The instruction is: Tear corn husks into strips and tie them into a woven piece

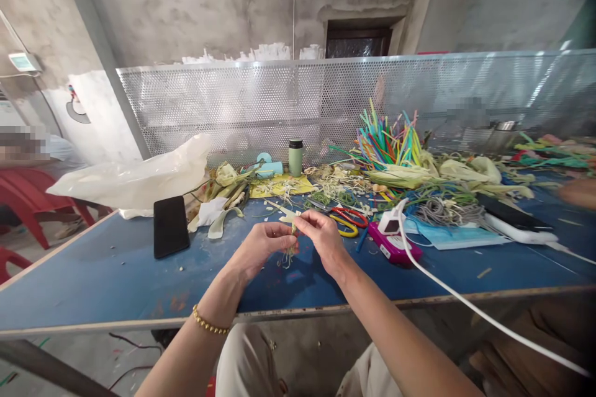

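In front of me, just above the blue table, my left hand [265, 247] and my right hand [323, 242] meet on a small bundle of pale green husk strips [284, 212]. The left fingers pinch its lower part, with thin stringy ends [287, 257] dangling beneath. My right thumb and fingertips press together at its top right side. How the strips are joined is hidden by the fingers. Just beyond my right hand lie scissors with red handles [357, 218] and scissors with yellow handles [347, 227]. A gold bead bracelet [208, 321] circles my left wrist.
A black phone [171, 226] lies left. Husk scraps, a green bottle [295, 158] and colourful fuzzy stems [384, 139] stand before a perforated metal screen [233, 99]. Right are a purple box [395, 247], a white cable [465, 299], a blue mask [459, 234] and another person's blurred hand [580, 193].
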Demonstrator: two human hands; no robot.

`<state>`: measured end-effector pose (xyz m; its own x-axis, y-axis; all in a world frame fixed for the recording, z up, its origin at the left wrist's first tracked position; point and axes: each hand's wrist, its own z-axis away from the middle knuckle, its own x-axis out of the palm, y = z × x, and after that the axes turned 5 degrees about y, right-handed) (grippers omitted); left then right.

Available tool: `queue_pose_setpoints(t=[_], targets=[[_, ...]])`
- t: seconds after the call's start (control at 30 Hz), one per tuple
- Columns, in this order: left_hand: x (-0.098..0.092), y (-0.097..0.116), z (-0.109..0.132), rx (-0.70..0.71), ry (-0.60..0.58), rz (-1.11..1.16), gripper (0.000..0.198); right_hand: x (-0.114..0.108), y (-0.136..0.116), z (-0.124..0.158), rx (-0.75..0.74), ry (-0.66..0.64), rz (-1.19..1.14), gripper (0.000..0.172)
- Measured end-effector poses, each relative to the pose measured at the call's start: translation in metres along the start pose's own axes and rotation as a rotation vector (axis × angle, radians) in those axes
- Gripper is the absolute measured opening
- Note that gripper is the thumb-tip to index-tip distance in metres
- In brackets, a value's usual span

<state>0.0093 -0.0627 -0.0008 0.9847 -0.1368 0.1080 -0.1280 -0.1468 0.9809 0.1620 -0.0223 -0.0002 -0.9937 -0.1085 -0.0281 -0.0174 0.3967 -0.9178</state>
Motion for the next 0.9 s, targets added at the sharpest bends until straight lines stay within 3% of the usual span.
queue_pose_setpoints(t=[0.13, 0.33, 0.6, 0.73, 0.9], targets=[[0.002, -0.002, -0.003, 0.062, 0.146, -0.130, 0.019, -0.001, -0.002, 0.000, 0.097, -0.004, -0.086, 0.029], [0.001, -0.003, -0.004, 0.093, 0.177, -0.281, 0.013, 0.000, 0.002, -0.001, 0.205, -0.066, -0.149, 0.034], [-0.001, -0.005, -0.005, 0.017, 0.167, -0.121, 0.027, 0.000, 0.007, 0.000, -0.002, -0.047, 0.179, 0.043], [-0.004, -0.006, -0.006, 0.007, 0.204, -0.028, 0.029, -0.001, 0.007, -0.002, -0.021, 0.009, 0.181, 0.046], [-0.004, -0.006, -0.006, -0.004, 0.195, -0.014, 0.027, 0.001, 0.010, -0.002, -0.039, -0.093, 0.150, 0.034]])
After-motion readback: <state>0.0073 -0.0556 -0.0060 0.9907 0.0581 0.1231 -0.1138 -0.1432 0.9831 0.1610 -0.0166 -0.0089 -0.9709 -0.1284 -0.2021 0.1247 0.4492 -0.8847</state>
